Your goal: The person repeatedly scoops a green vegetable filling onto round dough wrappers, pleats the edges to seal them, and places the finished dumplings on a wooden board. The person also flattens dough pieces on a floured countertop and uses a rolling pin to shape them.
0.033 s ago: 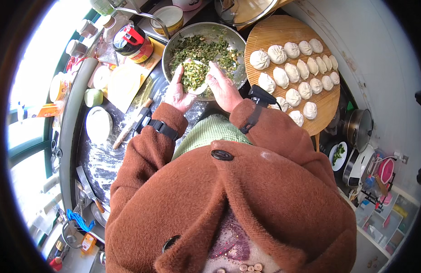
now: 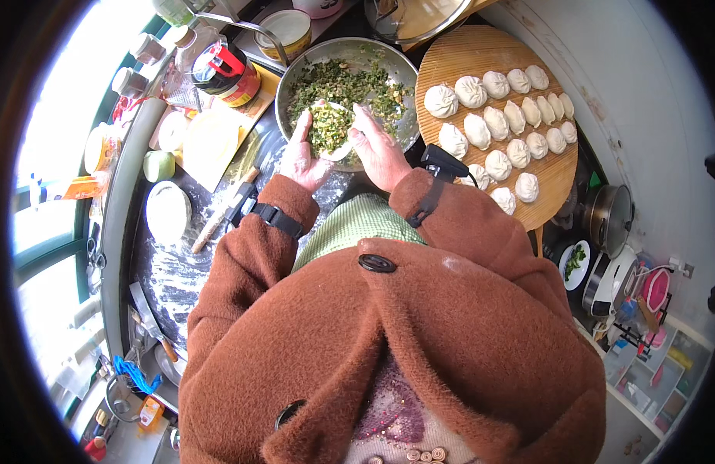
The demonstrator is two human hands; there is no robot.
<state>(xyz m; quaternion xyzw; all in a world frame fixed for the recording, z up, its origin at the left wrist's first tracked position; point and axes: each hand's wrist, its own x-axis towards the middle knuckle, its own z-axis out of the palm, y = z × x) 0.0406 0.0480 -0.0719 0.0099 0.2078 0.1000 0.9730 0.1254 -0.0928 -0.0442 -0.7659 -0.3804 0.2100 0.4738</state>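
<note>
Clearly, wrapper [image 2: 341, 151] in left hand [image 2: 303, 160].

Both hands [image 2: 304, 164] [image 2: 381, 157] forward, close together

Wooden board [image 2: 458, 62] flanks the right hand [image 2: 382, 155]; beyond the rolling pin [image 2: 210, 230], floured counter [image 2: 168, 271] opens.

buns [image 2: 470, 92] are lying in rows on a board [image 2: 455, 59] right of the bowl [image 2: 406, 75]; filling [image 2: 365, 81] is lying inside it; a rolling pin [image 2: 211, 230] is resting on the table [image 2: 164, 282] between bowl and dish [image 2: 169, 212].
</note>
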